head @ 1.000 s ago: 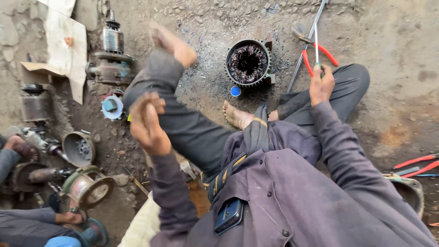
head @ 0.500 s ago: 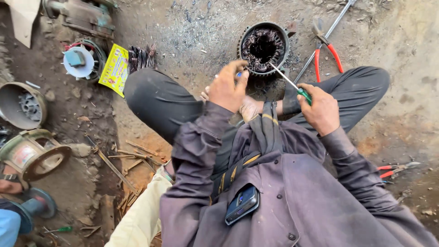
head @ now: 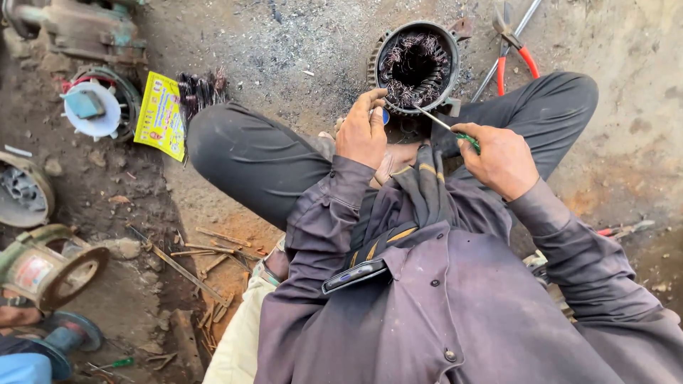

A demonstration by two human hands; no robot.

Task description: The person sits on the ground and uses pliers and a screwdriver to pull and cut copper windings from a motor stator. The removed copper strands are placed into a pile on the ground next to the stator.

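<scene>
I sit cross-legged on a dirty floor. A round motor stator (head: 418, 65) with burnt copper windings stands on the ground between my knees. My left hand (head: 363, 131) rests its fingers on the stator's near rim. My right hand (head: 499, 158) grips a green-handled screwdriver (head: 442, 126), its thin shaft pointing up-left into the windings at the rim. A dark phone (head: 353, 275) sticks out of my shirt pocket.
Red-handled cutters (head: 514, 44) lie right of the stator. A bundle of pulled wires (head: 200, 89) and a yellow packet (head: 160, 115) lie by my left knee. Motor housings (head: 44, 267), a white fan part (head: 89, 110) and a metal cover (head: 23, 192) crowd the left side.
A second ago my left hand was raised and my right reached toward the cutters. Both hands then came down to the stator, the right bringing the screwdriver against the windings.
</scene>
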